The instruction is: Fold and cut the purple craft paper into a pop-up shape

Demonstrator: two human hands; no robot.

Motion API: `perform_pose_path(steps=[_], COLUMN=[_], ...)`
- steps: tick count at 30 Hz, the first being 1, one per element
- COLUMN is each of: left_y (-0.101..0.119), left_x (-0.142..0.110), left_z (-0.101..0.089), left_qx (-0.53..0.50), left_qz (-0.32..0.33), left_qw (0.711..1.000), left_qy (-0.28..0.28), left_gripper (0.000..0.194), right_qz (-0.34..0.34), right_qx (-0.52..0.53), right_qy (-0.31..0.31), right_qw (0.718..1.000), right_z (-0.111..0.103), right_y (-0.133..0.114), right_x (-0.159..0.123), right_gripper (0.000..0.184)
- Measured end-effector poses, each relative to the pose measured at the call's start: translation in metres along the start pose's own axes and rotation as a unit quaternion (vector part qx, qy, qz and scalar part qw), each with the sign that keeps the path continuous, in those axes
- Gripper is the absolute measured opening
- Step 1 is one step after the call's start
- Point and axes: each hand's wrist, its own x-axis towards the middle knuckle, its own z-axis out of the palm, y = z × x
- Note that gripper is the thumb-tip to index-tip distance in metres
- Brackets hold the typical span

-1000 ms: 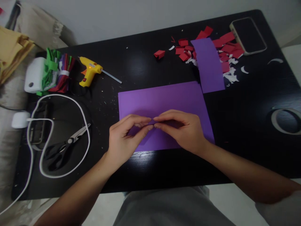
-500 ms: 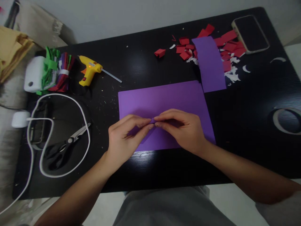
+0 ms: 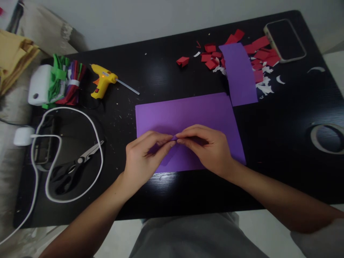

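Gripping a tiny purple piece, seemingly paper [image 3: 174, 137], between closed fingertips of left hand [image 3: 141, 154] and right hand [image 3: 215, 148], thumbs on the near side; cannot tell its full shape. Holding it over flat purple paper sheets [image 3: 185, 111], towards the near edge of the black wooden table [image 3: 188, 193]. Showing no clear change in grip or place from a moment ago, so probably still mid-adjustment. Farther out, leaving untouched a yellow plastic glue gun [image 3: 101, 86] towards the table's far left corner and black-handled metal scissors [image 3: 80, 160] nearer the left edge
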Motion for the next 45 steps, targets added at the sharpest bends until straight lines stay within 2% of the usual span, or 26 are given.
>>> perform_pose_path(steps=[3, 7, 14, 17, 21, 26, 30, 33, 37, 40, 45], left_y=[-0.001, 0.001, 0.003, 0.0, -0.002, 0.0, 0.0, -0.002, -0.005, -0.005, -0.003], left_x=[-0.001, 0.0, 0.001, -0.001, 0.0, 0.004, 0.005, 0.006, 0.007, 0.008, 0.009], left_z=[0.001, 0.001, 0.0, 0.001, 0.003, 0.002, 0.0, -0.001, -0.002, -0.002, -0.003], left_qx=[-0.006, 0.003, -0.011, -0.044, -0.119, -0.138, -0.14, -0.167, -0.228, -0.267, -0.287], left_qz=[-0.016, 0.003, -0.019, -0.072, -0.15, -0.174, -0.189, -0.213, -0.256, -0.285, -0.294], left_qw=[1.0, 1.0, 1.0, 0.996, 0.981, 0.975, 0.971, 0.962, 0.939, 0.92, 0.911], left_qy=[0.007, -0.002, -0.004, 0.002, 0.01, -0.016, -0.033, -0.024, -0.015, -0.026, -0.046], left_gripper=[0.02, 0.009, 0.008, 0.01, 0.015, 0.01, 0.008, 0.012, 0.016, 0.019, 0.027], right_qz=[-0.001, -0.004, -0.003, 0.049, 0.131, 0.158, 0.14, 0.111, 0.033, -0.008, -0.025], right_qx=[-0.007, -0.009, -0.002, 0.049, 0.151, 0.186, 0.158, 0.12, 0.019, -0.026, -0.037], right_qy=[0.001, -0.002, -0.003, 0.001, 0.0, 0.022, 0.043, 0.03, -0.004, -0.014, -0.01], right_qw=[1.0, 1.0, 1.0, 0.998, 0.98, 0.969, 0.977, 0.986, 0.999, 1.0, 0.999], right_z=[0.0, 0.0, 0.0, 0.003, 0.005, 0.003, 0.002, 0.002, 0.0, -0.001, -0.002], right_y=[0.0, 0.0, 0.001, 0.002, 0.001, -0.001, -0.001, -0.003, -0.005, -0.004, -0.005], right_x=[0.0, 0.0, 0.0, 0.0, 0.002, 0.007, 0.008, 0.004, -0.003, -0.004, 0.0], right_gripper=[0.011, 0.01, 0.009, 0.012, 0.019, 0.022, 0.019, 0.014, 0.036, 0.041, 0.031])
